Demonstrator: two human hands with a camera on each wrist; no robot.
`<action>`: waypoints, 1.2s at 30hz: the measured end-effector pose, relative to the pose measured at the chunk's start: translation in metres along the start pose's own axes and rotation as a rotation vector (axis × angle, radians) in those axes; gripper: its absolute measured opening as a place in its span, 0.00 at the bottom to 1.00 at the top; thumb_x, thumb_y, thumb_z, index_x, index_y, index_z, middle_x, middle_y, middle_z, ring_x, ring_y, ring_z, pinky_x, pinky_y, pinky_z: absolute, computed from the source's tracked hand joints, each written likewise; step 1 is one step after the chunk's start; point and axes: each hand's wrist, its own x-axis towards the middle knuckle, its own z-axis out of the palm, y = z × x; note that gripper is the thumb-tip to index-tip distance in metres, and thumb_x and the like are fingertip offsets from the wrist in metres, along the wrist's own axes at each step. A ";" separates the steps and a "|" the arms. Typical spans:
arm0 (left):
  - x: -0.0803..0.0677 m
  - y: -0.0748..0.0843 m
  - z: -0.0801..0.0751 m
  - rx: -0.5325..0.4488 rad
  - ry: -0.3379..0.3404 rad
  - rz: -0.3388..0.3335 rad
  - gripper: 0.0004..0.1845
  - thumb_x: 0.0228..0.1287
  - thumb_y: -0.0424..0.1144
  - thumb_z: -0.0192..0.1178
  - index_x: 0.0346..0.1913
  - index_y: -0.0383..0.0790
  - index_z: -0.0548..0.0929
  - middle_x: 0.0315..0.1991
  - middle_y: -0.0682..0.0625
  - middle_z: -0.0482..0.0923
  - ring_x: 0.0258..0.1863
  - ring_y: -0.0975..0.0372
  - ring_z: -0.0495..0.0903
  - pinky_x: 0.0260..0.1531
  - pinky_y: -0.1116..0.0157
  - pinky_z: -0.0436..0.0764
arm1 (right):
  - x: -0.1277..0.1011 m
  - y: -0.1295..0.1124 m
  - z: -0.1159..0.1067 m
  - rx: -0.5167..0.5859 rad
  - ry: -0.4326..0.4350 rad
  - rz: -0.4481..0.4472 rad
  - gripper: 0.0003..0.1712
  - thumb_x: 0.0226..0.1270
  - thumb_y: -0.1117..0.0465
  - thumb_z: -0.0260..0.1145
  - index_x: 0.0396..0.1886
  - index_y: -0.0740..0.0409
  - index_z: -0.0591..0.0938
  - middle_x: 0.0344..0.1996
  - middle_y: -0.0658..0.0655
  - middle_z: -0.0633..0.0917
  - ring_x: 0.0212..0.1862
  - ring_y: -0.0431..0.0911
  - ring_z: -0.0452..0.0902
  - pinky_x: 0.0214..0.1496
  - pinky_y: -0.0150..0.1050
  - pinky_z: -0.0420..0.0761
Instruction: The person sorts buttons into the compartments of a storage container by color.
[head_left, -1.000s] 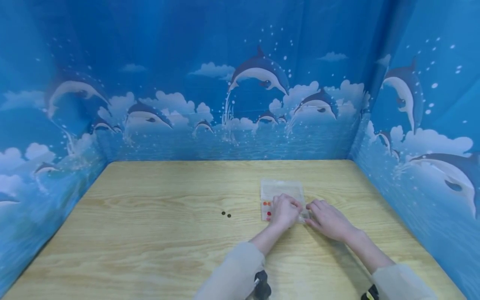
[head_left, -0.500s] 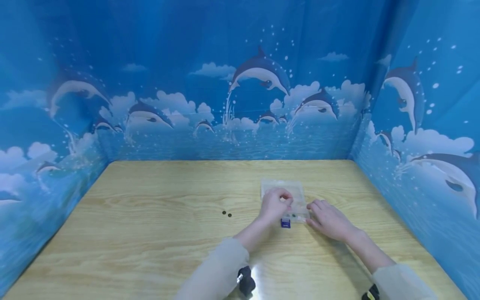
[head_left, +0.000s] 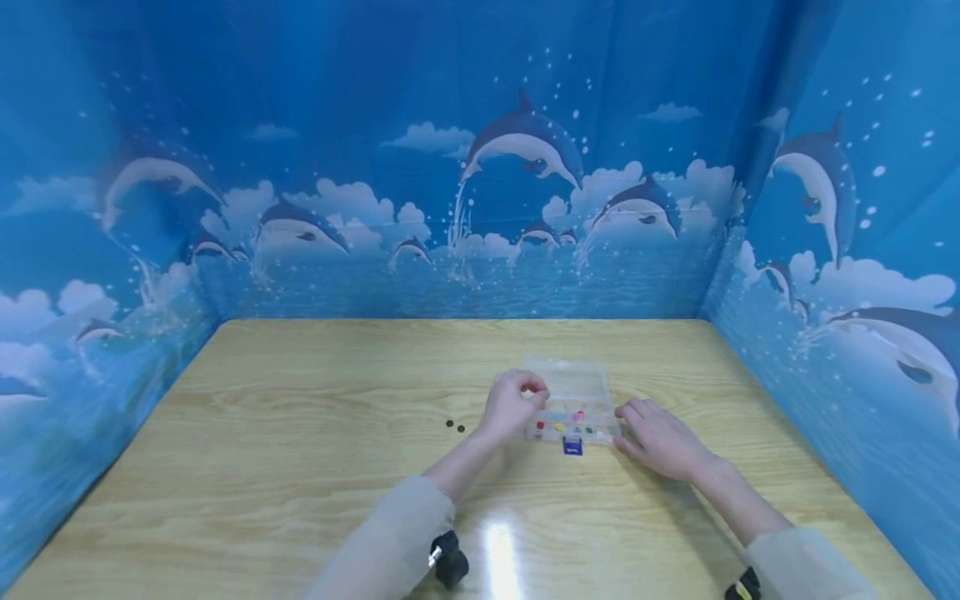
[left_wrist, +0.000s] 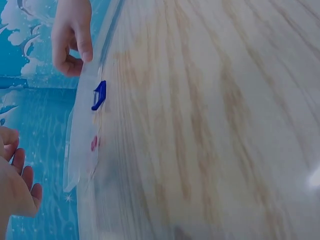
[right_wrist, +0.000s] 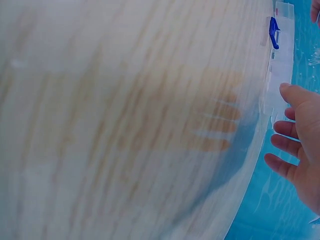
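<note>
A clear plastic box with small coloured pieces inside is seen on the desk, its long axis running from 9 to 3 o'clock. Its right end is touched by the right hand, fingers straight and relaxed. The left hand is curled at the box's left end; whether anything is pinched cannot be told. Two dark dots lie at 9 o'clock of it.

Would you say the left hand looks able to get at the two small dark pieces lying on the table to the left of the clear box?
Probably yes. The left hand is at the left edge of the clear box, with only bare table between it and the two small dark pieces.
</note>
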 end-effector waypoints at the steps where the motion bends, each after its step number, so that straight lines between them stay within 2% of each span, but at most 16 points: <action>1: 0.000 -0.001 -0.003 -0.001 0.003 -0.009 0.02 0.58 0.36 0.62 0.34 0.43 0.82 0.34 0.56 0.76 0.43 0.59 0.72 0.44 0.61 0.72 | 0.000 0.000 0.000 -0.001 -0.002 0.002 0.21 0.57 0.56 0.67 0.44 0.67 0.76 0.38 0.60 0.77 0.41 0.53 0.74 0.44 0.48 0.76; 4: -0.001 -0.003 -0.012 -0.008 0.014 -0.031 0.02 0.59 0.37 0.61 0.35 0.44 0.82 0.36 0.55 0.76 0.44 0.59 0.72 0.46 0.59 0.72 | 0.000 0.000 0.000 -0.003 -0.007 0.004 0.21 0.57 0.56 0.67 0.44 0.67 0.76 0.39 0.60 0.77 0.42 0.53 0.74 0.44 0.47 0.76; 7: -0.002 -0.006 -0.020 -0.014 0.027 -0.022 0.03 0.60 0.36 0.60 0.36 0.42 0.82 0.36 0.53 0.76 0.44 0.57 0.72 0.48 0.57 0.71 | 0.000 0.000 0.000 -0.002 -0.007 0.006 0.21 0.58 0.56 0.67 0.44 0.67 0.76 0.39 0.60 0.77 0.42 0.53 0.74 0.43 0.47 0.76; 12: -0.003 -0.012 -0.031 -0.023 0.054 -0.011 0.04 0.59 0.35 0.60 0.35 0.39 0.82 0.35 0.50 0.77 0.43 0.56 0.72 0.47 0.56 0.70 | 0.000 -0.001 0.000 0.010 -0.010 0.019 0.21 0.58 0.56 0.67 0.45 0.67 0.76 0.39 0.60 0.78 0.42 0.53 0.74 0.44 0.48 0.76; 18: -0.009 -0.020 -0.045 -0.026 0.104 -0.032 0.03 0.56 0.32 0.61 0.33 0.37 0.82 0.34 0.48 0.78 0.40 0.55 0.74 0.45 0.57 0.72 | -0.001 -0.002 0.001 0.016 -0.010 0.022 0.21 0.58 0.56 0.67 0.45 0.67 0.76 0.39 0.60 0.78 0.42 0.54 0.74 0.44 0.48 0.76; 26: -0.016 -0.036 -0.065 -0.003 0.158 -0.101 0.04 0.59 0.32 0.59 0.35 0.36 0.82 0.36 0.48 0.77 0.40 0.56 0.73 0.43 0.58 0.73 | 0.000 -0.002 -0.001 0.014 -0.019 0.027 0.20 0.58 0.57 0.67 0.44 0.67 0.76 0.39 0.60 0.78 0.42 0.53 0.75 0.43 0.48 0.77; 36: -0.022 -0.050 -0.084 0.015 0.181 -0.176 0.05 0.58 0.32 0.59 0.37 0.35 0.81 0.33 0.48 0.76 0.33 0.58 0.71 0.33 0.63 0.71 | 0.000 -0.003 -0.002 0.012 -0.029 0.020 0.20 0.59 0.57 0.66 0.45 0.68 0.76 0.40 0.61 0.78 0.43 0.54 0.75 0.45 0.48 0.76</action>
